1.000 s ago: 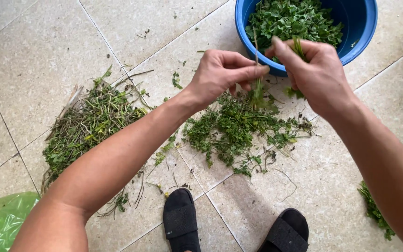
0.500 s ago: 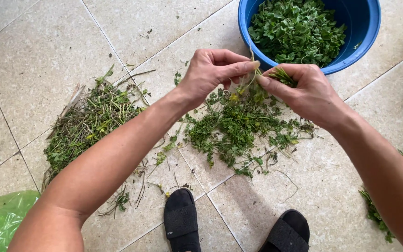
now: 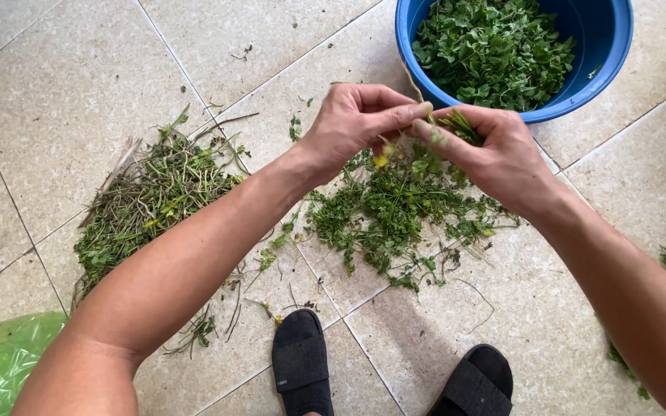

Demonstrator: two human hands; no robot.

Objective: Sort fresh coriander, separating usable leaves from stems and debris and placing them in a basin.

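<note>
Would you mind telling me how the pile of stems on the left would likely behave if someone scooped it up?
The stem pile looks loose and tangled, so it would probably lift as a floppy clump and shed bits. The stems seem thin and dry-looking, so likely light for the bulk. Strays on the tile floor suggest it scatters easily if pushed.

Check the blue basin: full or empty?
Partly full. The blue basin holds a mound of green leaves, but its inner wall shows bare above them.

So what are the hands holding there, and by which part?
Both hands, left and right, pinch a leafy green sprig by its stem, fingertips meeting.
</note>
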